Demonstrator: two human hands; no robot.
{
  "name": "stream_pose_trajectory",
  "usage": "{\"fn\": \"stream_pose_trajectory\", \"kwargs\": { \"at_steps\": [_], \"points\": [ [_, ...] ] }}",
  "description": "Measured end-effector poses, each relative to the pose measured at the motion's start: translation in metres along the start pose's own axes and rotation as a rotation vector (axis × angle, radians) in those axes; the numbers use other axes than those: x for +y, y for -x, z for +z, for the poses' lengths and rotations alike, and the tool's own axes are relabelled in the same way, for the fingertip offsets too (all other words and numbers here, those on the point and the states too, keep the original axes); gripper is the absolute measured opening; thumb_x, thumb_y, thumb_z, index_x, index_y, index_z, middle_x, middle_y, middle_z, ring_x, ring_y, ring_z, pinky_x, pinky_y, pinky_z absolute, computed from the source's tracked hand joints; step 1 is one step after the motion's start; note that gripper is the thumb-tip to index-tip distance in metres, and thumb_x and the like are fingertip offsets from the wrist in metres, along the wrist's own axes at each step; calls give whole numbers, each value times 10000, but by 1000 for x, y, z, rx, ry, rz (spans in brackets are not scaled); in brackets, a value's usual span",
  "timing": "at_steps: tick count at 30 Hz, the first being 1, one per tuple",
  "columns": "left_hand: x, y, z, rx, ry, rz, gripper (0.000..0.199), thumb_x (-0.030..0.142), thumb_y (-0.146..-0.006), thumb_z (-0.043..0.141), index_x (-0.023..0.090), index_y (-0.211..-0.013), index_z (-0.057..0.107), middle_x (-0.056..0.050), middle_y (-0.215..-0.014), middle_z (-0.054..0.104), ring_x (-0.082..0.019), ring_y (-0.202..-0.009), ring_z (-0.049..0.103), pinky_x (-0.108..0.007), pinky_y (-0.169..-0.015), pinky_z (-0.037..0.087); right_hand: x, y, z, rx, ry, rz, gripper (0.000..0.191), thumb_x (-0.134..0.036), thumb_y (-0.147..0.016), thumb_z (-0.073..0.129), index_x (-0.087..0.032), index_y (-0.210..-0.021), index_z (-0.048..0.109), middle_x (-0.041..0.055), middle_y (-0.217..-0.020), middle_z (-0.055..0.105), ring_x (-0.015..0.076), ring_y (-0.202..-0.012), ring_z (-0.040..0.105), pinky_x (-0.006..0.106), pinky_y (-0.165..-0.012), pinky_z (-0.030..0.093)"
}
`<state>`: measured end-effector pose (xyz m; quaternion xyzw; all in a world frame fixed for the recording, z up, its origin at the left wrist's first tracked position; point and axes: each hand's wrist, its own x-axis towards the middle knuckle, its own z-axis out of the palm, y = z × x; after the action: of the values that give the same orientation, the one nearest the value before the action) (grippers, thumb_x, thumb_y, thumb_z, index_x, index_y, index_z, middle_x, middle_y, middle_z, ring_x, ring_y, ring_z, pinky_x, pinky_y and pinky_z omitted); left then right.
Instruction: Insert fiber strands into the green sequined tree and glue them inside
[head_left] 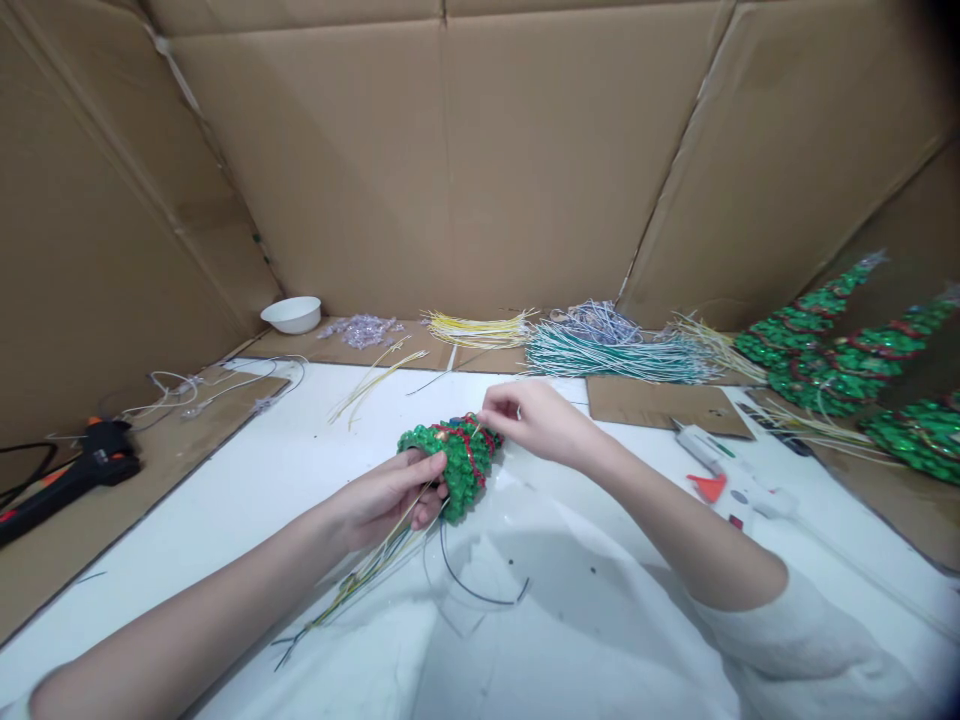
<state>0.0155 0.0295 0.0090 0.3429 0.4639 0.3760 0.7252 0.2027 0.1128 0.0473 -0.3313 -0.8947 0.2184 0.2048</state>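
Note:
A small green beaded Christmas tree [463, 470] with red bead garland lies tilted over the white table, its tip toward the right. My left hand [401, 495] grips it at the wide base, thumb on the beads and fingers partly hidden underneath. Several thin yellow and dark wires [360, 580] trail from the base toward the lower left, and one dark wire [480, 597] curls below it. At the upper right side of the tree, my right hand [525, 420] is closed in a pinch. A short yellow wire [478, 428] shows at its fingertips.
Bundles of yellow wires [480, 328] and green-white wires [622, 352] lie along the back, near clear plastic pieces [362, 330] and a white bowl [291, 315]. A black glue gun [97, 465] is left, a white one [731, 470] right. Finished-looking trees [840, 360] stand far right. Cardboard walls [450, 150] enclose the table.

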Motion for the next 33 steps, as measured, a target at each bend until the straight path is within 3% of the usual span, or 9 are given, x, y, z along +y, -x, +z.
{"fn": "stream_pose_trajectory", "kwargs": {
  "at_steps": [3,8,17,21,33],
  "points": [
    [0,-1,1,1,12,-12,444,472,-557,789,149,-691,515,35,-511,535,-50,-354,417,-201,-379,254,0,0,5,-47,-9,6,221,-237,-824,499,-162,-618,535,-24,-593,535,82,-554,433,216,-540,270],
    [-1,-1,0,14,14,-22,477,484,-528,800,153,-656,481,38,-500,531,-47,-345,422,-195,-379,258,4,0,-2,-59,-120,37,84,-200,-795,545,-156,-738,588,7,-715,630,96,-646,537,212,-599,352],
    [-2,-2,0,-22,24,4,468,493,-559,782,155,-679,481,47,-501,525,-46,-356,417,-193,-391,263,3,0,3,-7,-11,-42,105,-181,-813,539,-149,-730,594,34,-784,637,120,-715,540,240,-658,372],
    [-4,-4,-1,-48,-1,22,494,527,-558,768,147,-695,484,51,-480,512,-49,-346,412,-194,-388,254,6,0,2,-63,-46,-43,109,-195,-825,529,-149,-746,587,33,-774,637,121,-701,549,238,-644,383],
    [-4,-4,-2,-25,-2,26,513,533,-547,772,157,-715,465,60,-470,500,-54,-347,408,-205,-392,236,14,-1,1,-93,18,-284,110,-110,-809,466,-175,-795,554,-5,-789,614,99,-705,516,213,-637,353]
  ]
}}
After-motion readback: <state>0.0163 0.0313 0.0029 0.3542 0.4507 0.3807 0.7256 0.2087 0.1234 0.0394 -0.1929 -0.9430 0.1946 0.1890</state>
